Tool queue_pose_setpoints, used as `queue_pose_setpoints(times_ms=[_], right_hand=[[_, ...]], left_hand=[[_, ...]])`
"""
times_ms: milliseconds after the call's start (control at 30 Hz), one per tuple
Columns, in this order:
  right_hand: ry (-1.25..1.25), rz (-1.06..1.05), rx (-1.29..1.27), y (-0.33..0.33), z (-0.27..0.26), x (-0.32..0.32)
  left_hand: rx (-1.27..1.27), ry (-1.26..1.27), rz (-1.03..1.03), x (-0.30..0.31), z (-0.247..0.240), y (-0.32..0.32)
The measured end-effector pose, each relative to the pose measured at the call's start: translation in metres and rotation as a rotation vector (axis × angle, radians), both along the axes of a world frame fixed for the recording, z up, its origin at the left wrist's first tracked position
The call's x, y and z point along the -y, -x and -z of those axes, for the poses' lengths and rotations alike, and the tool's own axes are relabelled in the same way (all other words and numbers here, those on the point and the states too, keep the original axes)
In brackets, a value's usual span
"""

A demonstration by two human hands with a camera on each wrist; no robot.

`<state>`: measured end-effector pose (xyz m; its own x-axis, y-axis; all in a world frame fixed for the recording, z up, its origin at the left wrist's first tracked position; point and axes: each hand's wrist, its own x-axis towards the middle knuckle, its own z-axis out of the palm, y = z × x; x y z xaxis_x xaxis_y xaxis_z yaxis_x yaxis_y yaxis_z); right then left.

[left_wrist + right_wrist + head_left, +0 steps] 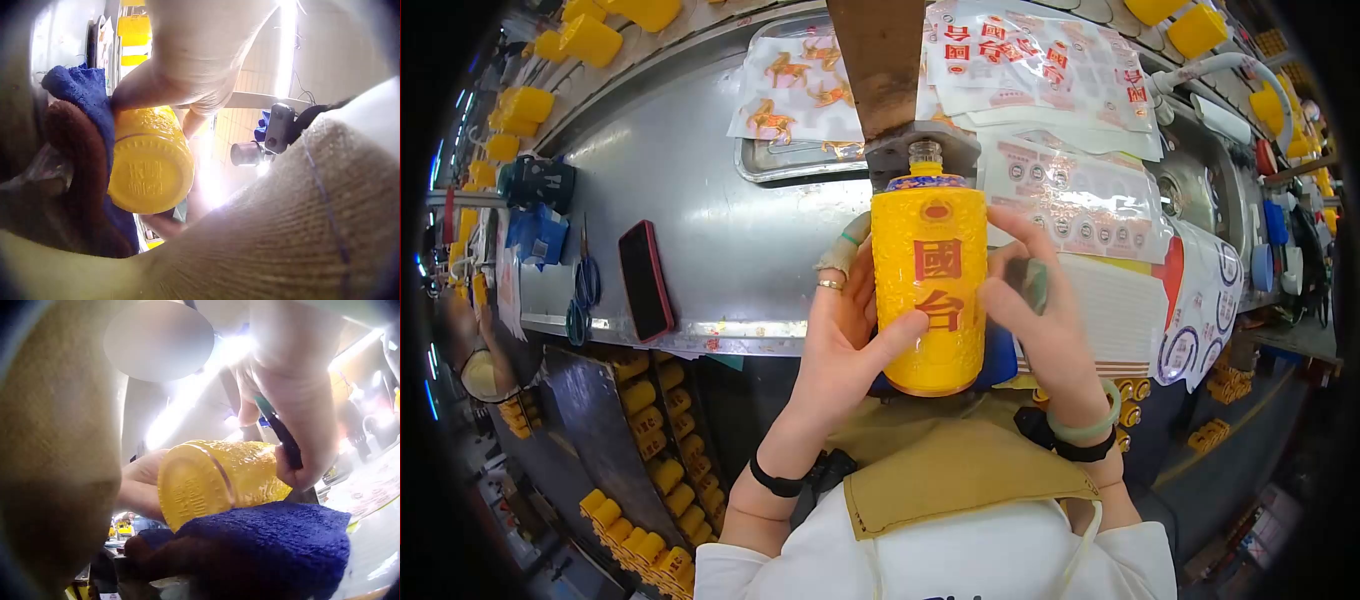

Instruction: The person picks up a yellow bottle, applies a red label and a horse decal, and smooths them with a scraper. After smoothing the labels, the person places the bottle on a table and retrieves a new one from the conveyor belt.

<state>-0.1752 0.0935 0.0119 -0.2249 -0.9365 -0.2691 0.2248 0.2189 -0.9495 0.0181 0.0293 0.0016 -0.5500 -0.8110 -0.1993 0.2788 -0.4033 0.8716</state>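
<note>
A yellow embossed bottle [930, 290] with red characters, a blue patterned shoulder and a bare clear glass neck lies with its neck away from me. Its neck end is at a dark metal bracket [890, 155], and its base [150, 178] faces the left wrist view. My left hand [840, 310] grips the bottle's left side, thumb across the lower red character. A wrap and a green band cover one finger. Against the bottle's right side rest the thumb and forefinger of my right hand [1040, 310], whose curled fingers hold a flat dark-green piece [1035, 284].
Beneath the bottle is a blue cloth [269, 537]. Printed decal sheets [1060, 190] lie right; a tray [775, 170] holds gold-figure sheets. A phone [645, 280] and scissors [583, 285] lie left. Several yellow bottles [635, 545] stand below the metal table [700, 200].
</note>
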Motion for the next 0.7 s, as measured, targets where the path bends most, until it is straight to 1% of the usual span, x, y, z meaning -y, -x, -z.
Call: queue_pose_setpoints(times_ms=[33,100,267,367,467,533,567,633,667,700], right_hand=[[0.001,0.001,0.001,-0.003,0.002,-0.001],[0.021,-0.018,-0.161,-0.008,0.004,0.0],[0.02,-0.008,-0.165,-0.009,0.009,0.0],[0.02,0.009,-0.125,-0.009,0.007,0.0],[0.025,-0.022,-0.09,0.0,0.004,-0.001],[-0.018,0.074,0.107,0.016,0.01,-0.001],[-0.019,0.082,0.105,0.016,0.006,0.001],[0.109,0.202,-0.041,0.013,-0.01,0.007],[0.163,0.19,-0.066,0.014,-0.013,0.006],[0.162,0.194,-0.067,0.013,-0.017,0.006]], left_hand=[[0.021,0.032,0.003,0.0,0.0,0.001],[0.043,0.063,0.004,0.0,0.0,0.001],[0.05,0.067,0.001,-0.001,0.002,0.001],[0.051,0.049,-0.004,-0.001,0.0,0.002],[0.04,0.036,-0.014,-0.002,0.001,0.002],[0.029,0.029,-0.008,-0.002,0.003,0.002],[0.02,0.023,-0.011,-0.002,0.004,0.002],[0.05,0.017,-0.015,-0.003,0.002,0.002],[0.054,0.023,-0.017,-0.003,0.002,0.002],[0.058,0.029,-0.019,-0.003,0.002,0.002]])
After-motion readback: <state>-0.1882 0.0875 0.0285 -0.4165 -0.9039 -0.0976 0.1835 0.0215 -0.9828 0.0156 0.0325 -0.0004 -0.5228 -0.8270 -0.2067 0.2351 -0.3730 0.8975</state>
